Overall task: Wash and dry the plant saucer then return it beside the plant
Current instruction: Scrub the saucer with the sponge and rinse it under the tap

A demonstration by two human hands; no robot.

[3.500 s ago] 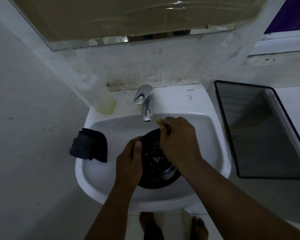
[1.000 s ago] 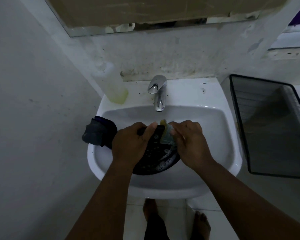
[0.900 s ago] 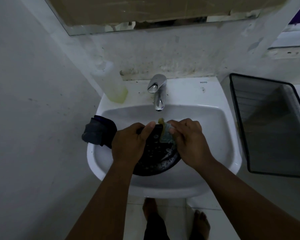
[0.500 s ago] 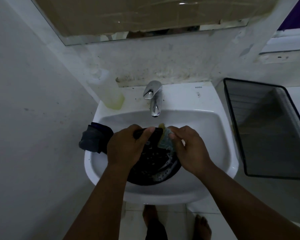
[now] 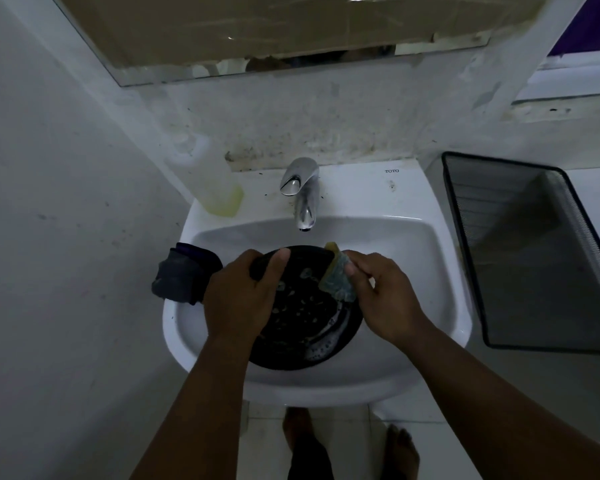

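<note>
The left hand gripped the far rim of the black saucer, thumb inside; the right hand pinched a sponge against its rim. Both were over the white sink, the tap beyond the hands. The saucer's left part was hidden.

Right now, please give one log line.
phase: scrubbing | left hand: holds saucer | right hand: sponge on saucer

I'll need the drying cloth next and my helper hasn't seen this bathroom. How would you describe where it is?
Find the white sink; the cloth is draped over its left rim, beside the left hand. It is a dark grey, crumpled bundle, unlike the pale bottle standing behind it.
</note>
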